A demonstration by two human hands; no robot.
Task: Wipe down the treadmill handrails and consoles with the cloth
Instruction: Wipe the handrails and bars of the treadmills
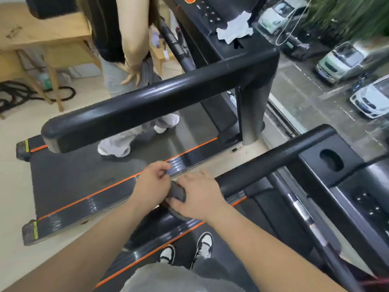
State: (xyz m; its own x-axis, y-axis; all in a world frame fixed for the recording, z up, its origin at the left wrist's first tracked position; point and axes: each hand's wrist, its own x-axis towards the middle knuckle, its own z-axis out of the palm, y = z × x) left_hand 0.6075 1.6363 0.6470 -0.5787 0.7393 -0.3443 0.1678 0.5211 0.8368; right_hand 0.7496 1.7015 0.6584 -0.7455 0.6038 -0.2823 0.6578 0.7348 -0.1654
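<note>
A dark grey cloth (177, 192) is bunched over the free end of the near treadmill's left handrail (263, 165). My right hand (200, 197) lies over the rail end and grips the cloth against it, with the thumb curled under. My left hand (152, 183) is just left of it, fingers curled, and holds the cloth's near edge. The near console (328, 165) with its cup recess is at the right. On the neighbouring treadmill, a thick black handrail (147, 106) crosses the view, and a white cloth (235, 29) lies on its console (210, 15).
Another person (117, 39) stands on the neighbouring treadmill's belt (84, 169), holding a grey cloth (148, 70) at the hip. A wooden table (42, 39) and black cables (19, 93) are at the left. A window at the right looks down on parked cars (345, 60). My shoes (185, 249) are on the near belt.
</note>
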